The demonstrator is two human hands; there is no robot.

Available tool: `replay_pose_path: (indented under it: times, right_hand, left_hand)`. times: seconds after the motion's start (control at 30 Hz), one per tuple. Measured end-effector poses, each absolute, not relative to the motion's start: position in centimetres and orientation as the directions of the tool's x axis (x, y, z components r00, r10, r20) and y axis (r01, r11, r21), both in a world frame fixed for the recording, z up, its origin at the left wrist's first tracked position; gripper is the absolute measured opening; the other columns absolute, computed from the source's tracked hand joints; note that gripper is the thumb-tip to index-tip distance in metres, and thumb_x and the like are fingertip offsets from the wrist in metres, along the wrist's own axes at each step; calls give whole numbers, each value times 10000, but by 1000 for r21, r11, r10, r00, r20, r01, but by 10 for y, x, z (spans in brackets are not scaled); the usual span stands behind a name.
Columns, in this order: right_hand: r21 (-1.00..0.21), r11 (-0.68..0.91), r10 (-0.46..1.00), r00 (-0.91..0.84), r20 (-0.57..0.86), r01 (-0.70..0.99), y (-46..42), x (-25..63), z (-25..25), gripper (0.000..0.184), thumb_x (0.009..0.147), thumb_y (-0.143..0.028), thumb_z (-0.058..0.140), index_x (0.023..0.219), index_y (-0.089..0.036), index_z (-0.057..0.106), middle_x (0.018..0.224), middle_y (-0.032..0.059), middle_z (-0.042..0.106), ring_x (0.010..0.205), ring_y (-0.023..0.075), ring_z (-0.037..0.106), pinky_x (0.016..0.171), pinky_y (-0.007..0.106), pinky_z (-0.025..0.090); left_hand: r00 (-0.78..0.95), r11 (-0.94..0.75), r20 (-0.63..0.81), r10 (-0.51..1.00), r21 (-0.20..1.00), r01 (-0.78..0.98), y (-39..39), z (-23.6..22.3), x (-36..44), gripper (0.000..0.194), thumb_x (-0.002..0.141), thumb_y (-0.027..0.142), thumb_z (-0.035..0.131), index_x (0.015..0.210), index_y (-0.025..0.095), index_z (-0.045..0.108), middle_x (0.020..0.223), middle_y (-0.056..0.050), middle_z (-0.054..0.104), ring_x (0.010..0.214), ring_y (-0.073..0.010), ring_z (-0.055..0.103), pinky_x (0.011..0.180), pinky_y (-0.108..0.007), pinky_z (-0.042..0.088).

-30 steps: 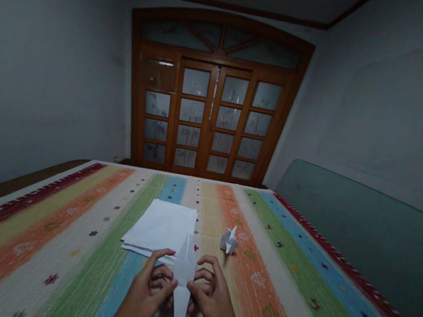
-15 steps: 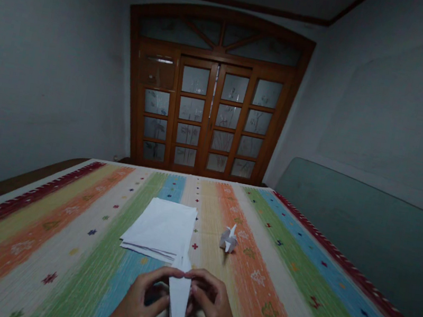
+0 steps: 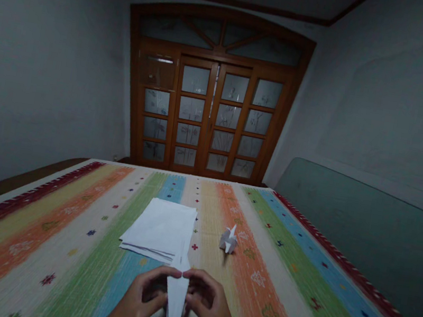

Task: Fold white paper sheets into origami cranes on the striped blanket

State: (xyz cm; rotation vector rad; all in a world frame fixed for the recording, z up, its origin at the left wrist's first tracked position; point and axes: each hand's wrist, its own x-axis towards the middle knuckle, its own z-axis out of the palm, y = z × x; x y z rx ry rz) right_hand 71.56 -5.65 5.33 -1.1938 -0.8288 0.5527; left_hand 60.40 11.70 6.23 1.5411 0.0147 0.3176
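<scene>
A narrow, kite-shaped piece of folded white paper point(image 3: 174, 305) stands between my hands, its long point toward me and its short tip away. My left hand point(image 3: 143, 298) pinches its left edge, with the index fingertip at the widest part and the thumb lower down. On the opposite edge my right hand point(image 3: 209, 308) pinches in the same way, and the two index fingertips nearly meet on top. Just beyond the far tip lies a stack of white paper sheets point(image 3: 160, 228). A small folded paper crane point(image 3: 229, 240) rests to the right of the stack.
A striped, patterned tablecloth point(image 3: 86, 262) covers the table. Along the right side runs a pale green bench back point(image 3: 346, 217). Wooden doors with glass panes point(image 3: 210, 115) stand beyond the far edge, between pale walls.
Both hands and the folded paper have shifted slightly left. The right fingers have slid a little along the paper's edge. The stack and the crane have stayed put.
</scene>
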Motion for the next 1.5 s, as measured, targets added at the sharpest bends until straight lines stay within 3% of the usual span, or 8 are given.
replay_pose_path:
  times: [0.2,0.5,0.73,0.93,1.13,1.23,1.5]
  right_hand:
    - [-958,277,784,560,267,69,-58,714,56,432,829,-546,778,1081,-208,686,931,67,697,856,222,660,744,328,509]
    - [-977,198,788,580,204,75,-56,711,60,433,784,-537,816,998,-184,687,869,45,679,766,194,650,692,304,503]
    - [-976,181,740,637,217,122,-53,710,57,440,754,-598,808,720,-180,673,708,15,633,685,180,603,654,289,472]
    - [-980,101,660,725,196,173,-53,709,57,462,738,-595,815,629,-177,652,636,9,610,636,170,566,610,272,444]
    - [-983,88,636,751,180,161,-52,705,58,494,735,-637,797,675,-187,602,644,4,596,620,162,558,591,262,446]
    - [-983,136,610,771,182,124,-50,704,58,536,702,-667,810,673,-210,532,647,-15,569,620,156,552,585,253,444]
    - [-982,137,669,719,189,131,-53,704,61,459,786,-624,771,893,-217,588,673,-35,570,618,148,554,572,239,402]
  left_hand:
    - [953,-58,153,262,988,-143,112,69,605,387,802,542,794,966,196,739,874,-53,757,847,-252,708,763,-306,534]
    - [944,-105,159,288,985,-134,109,69,605,411,808,569,771,944,183,743,807,-45,737,754,-219,677,681,-279,505]
    - [938,-235,212,275,961,-148,106,70,604,398,830,560,756,730,175,758,708,-43,717,665,-194,643,624,-260,487]
    - [910,-391,229,347,917,-82,105,69,601,297,836,494,765,912,211,816,822,-57,787,754,-232,694,711,-282,533]
    - [924,-381,200,326,922,-65,104,69,599,306,856,493,744,982,233,843,942,-93,828,861,-278,740,799,-335,574]
    - [892,-381,219,395,923,-58,105,66,598,317,805,522,782,961,256,851,962,-91,833,896,-307,742,846,-374,580]
    - [899,-350,241,366,930,-107,104,62,600,349,836,488,757,1052,217,796,860,-72,785,758,-241,707,726,-308,575]
